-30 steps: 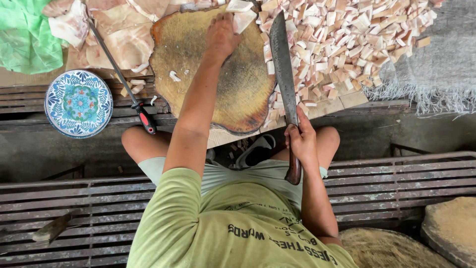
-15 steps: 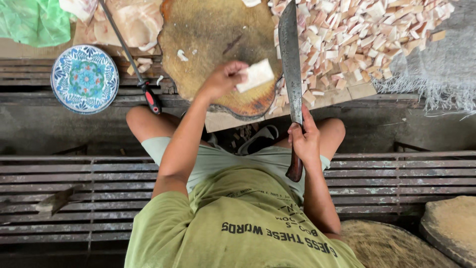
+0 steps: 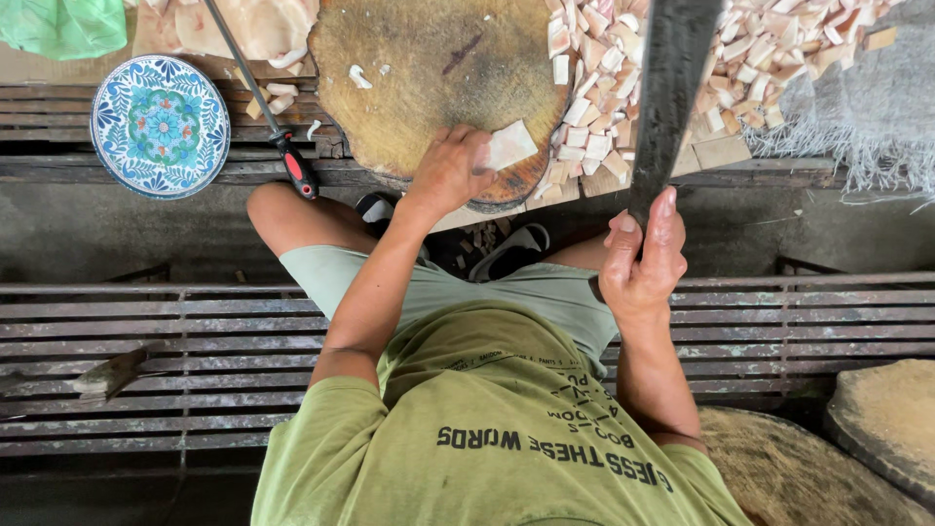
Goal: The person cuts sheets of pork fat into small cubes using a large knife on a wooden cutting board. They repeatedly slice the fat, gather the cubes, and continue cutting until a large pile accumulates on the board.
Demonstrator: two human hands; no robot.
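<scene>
Slab: a pale, flat piece (image 3: pixel 509 146) lying on the near edge of the board, pinned under the left fingertips.
Left hand: the left hand (image 3: pixel 450 170) rests on the board's rim, fingers curled down and pressing on the slab's left side.
Board: a round, dark wooden board (image 3: pixel 429 68), worn and stained, with a few pale scraps on its far left part.
Cleaver: a long, dark blade (image 3: pixel 672 78) raised upright, held above the pile's left edge, just right of the slab.
Right hand: the right hand (image 3: pixel 643 263) is clenched round the cleaver's handle, thumb and forefinger stretched up along it.
Pile: small pale cubes (image 3: pixel 779 49) heaped right of the board, touching its edge and spreading to the far right.
Sheets: larger pale pieces (image 3: pixel 253 24) lying left of the board's top.
Rod: a thin metal rod with a red-and-black handle (image 3: pixel 292 166) lying slantwise between plate and board.
Plate: a blue-patterned plate (image 3: pixel 161 125) on the slats, well left of the board.
Cloth: green fabric (image 3: pixel 63 24) at the top left corner.
Bench: grey slatted wood (image 3: pixel 175 341) under the seated person.
</scene>
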